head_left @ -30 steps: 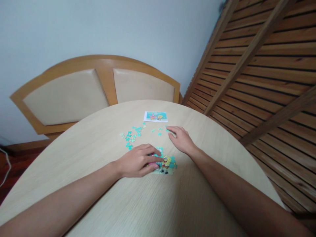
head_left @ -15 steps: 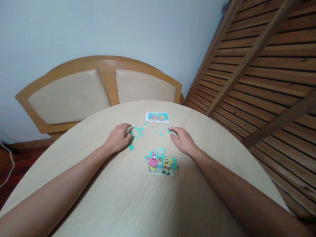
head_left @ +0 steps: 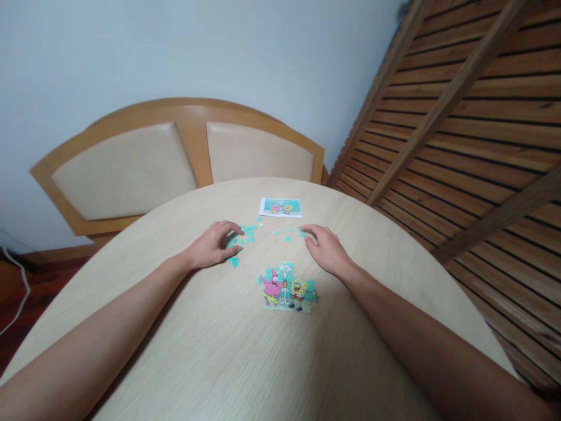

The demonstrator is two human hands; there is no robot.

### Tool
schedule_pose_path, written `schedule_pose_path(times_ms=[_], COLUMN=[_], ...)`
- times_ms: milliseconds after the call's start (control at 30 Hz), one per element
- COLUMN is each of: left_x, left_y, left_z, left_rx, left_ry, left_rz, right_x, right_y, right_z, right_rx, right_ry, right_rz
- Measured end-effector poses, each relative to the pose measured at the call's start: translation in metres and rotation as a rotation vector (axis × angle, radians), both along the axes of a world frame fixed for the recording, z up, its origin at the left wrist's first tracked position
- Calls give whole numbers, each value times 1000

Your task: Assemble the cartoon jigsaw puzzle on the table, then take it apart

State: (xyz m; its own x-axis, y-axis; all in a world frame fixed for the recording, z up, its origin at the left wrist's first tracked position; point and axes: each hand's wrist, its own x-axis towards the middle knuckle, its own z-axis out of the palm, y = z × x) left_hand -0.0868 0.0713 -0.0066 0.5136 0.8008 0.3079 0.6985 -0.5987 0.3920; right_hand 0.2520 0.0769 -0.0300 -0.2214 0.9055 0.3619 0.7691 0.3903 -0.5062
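Observation:
My left hand [head_left: 219,243] rests at the left of a loose heap of turquoise puzzle pieces [head_left: 249,232], fingers and thumb apart around some of them. On the other side, my right hand [head_left: 323,245] lies with its thumb and fingers apart, fingertips beside a small turquoise puzzle piece [head_left: 302,234]. Between the hands lie a few more loose pieces [head_left: 287,238]. Nearer to me sits a partly joined jigsaw puzzle [head_left: 287,287] showing a pink starfish, a pale figure and a yellow sponge character, with an uneven upper edge.
A picture card [head_left: 280,207] with the same characters lies beyond the pieces on the round wooden table [head_left: 210,351]. Behind the table stands a bench back [head_left: 193,111] with cream pads against the wall. A slatted wooden screen [head_left: 460,134] leans at the right.
My left hand has moved slightly right over the heap, its thumb and fingers spreading wider around the pieces. My right hand stays in nearly the same place.

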Motion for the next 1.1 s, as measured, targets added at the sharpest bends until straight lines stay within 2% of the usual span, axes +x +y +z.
schedule_pose_path(times_ms=[167,467,667,867,967,1100], left_x=[3,12,20,21,21,22], left_y=[0,-6,-9,-10,-10,-12], left_z=[0,6,12,18,19,19], left_rx=[51,48,-18,-63,-90,-124], left_ry=[-9,10,38,56,67,41], left_rz=[-124,-235,-318,-342,-333,-260], right_x=[0,-1,-2,-3,-6,-12], right_y=[0,0,0,-1,-5,-17], right_z=[-1,0,0,2,7,17], right_rx=[12,10,8,50,114,177], right_ry=[-6,-13,-13,10,19,4], right_rz=[4,-4,-10,-1,62,314])
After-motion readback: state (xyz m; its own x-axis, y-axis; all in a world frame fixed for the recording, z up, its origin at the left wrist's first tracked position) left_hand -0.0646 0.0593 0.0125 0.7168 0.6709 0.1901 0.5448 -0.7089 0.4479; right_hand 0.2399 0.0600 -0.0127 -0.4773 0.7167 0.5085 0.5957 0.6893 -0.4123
